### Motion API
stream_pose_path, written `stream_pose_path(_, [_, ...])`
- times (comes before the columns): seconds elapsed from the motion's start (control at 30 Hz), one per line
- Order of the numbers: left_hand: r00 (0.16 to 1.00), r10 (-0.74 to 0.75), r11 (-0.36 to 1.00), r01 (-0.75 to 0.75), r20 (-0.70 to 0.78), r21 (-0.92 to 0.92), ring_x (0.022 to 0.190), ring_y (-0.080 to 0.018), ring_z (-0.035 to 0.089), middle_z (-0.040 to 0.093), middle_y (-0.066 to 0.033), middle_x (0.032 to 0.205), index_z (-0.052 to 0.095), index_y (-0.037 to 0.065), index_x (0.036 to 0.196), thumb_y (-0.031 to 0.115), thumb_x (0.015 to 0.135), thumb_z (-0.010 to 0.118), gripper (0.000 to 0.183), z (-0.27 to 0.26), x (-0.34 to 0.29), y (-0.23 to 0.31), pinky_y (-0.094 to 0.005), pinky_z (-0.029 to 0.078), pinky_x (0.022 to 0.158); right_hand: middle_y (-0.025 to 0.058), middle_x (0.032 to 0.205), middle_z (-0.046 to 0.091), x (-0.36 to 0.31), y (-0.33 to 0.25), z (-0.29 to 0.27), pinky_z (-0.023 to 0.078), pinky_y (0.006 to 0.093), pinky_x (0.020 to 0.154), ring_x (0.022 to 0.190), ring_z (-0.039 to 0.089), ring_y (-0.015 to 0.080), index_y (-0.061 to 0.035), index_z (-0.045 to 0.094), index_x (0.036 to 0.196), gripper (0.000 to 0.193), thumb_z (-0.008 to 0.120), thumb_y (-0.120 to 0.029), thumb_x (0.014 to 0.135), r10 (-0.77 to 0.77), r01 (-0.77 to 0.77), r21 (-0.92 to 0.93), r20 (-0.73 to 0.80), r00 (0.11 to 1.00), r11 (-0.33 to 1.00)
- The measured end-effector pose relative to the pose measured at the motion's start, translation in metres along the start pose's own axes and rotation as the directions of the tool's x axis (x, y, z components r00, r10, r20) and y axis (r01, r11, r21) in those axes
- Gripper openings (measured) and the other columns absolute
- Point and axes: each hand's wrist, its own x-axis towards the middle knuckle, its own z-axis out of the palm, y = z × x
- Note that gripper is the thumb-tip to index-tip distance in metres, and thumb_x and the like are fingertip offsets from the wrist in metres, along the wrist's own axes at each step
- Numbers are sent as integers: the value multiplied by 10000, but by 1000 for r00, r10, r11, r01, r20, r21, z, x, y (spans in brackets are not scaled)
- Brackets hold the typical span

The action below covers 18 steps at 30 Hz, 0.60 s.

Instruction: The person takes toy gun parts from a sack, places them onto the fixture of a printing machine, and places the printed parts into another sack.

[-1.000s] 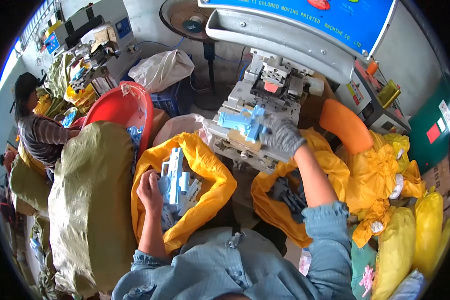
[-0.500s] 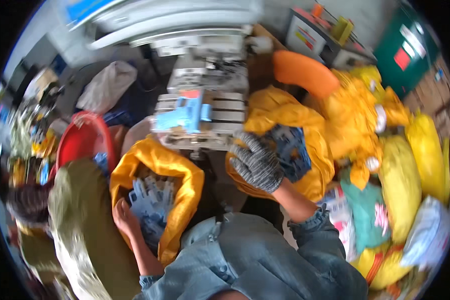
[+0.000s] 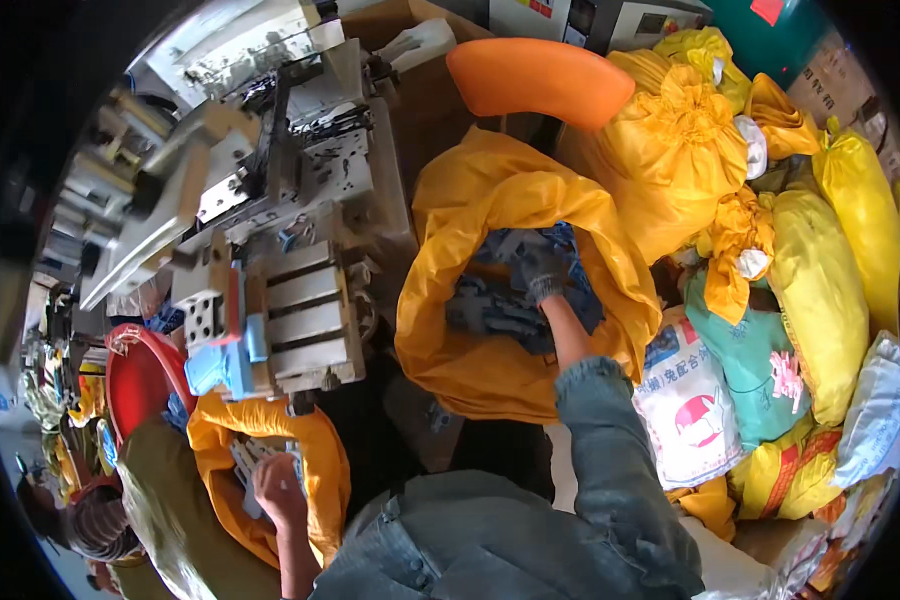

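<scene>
My right hand, in a grey knit glove, reaches down into a large orange-yellow sack. Dark blue plastic pieces lie around it; its fingers blur into them, so their grip is unclear. Above a smaller orange-yellow sack at the left is my bare left hand, fingers curled in. Pale blue-grey plastic pieces show beside it, and whatever the fingers hold is hidden. A light blue moulded plastic piece sits against the machine's slotted metal bed.
Machine parts rise at the upper left. A red basin and an olive sack stand at the left. Behind the large sack is an orange curved plastic piece. Tied yellow sacks and a green sack crowd the right.
The view has swung to the right. My gloved right hand has gone from the large sack's near rim down into it. My left hand has curled over the smaller sack's opening.
</scene>
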Motion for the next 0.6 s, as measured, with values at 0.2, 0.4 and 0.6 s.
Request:
stream_pose_path(0.2, [988, 26, 1000, -26, 153, -1, 733, -283, 612, 644, -111, 795, 623, 18, 766, -10, 747, 636, 37, 18, 14, 39, -356, 472, 677, 164, 1237, 547, 93, 5, 17, 420, 423, 933, 1123, 515, 339, -94, 574, 1178, 486, 586, -402, 802, 19, 2, -154, 136, 990, 988])
stream_pose_path(0.4, [989, 9, 1000, -7, 149, -15, 725, -273, 609, 646, -105, 794, 630, 23, 771, -21, 735, 645, 58, 17, 25, 58, -357, 469, 670, 165, 1234, 549, 104, 10, 19, 421, 421, 934, 1121, 516, 336, -90, 579, 1168, 467, 579, -387, 808, -65, 107, -200, 205, 977, 974])
stream_pose_path(0.6, [968, 231, 965, -214, 102, -149, 744, -261, 616, 655, -101, 810, 636, 26, 781, -21, 707, 662, 91, 29, 42, 91, -344, 469, 674, 166, 1231, 550, 38, -8, -69, 421, 420, 934, 1120, 518, 333, -86, 584, 1158, 448, 573, -371, 814, -170, 166, 43, 123, 978, 985])
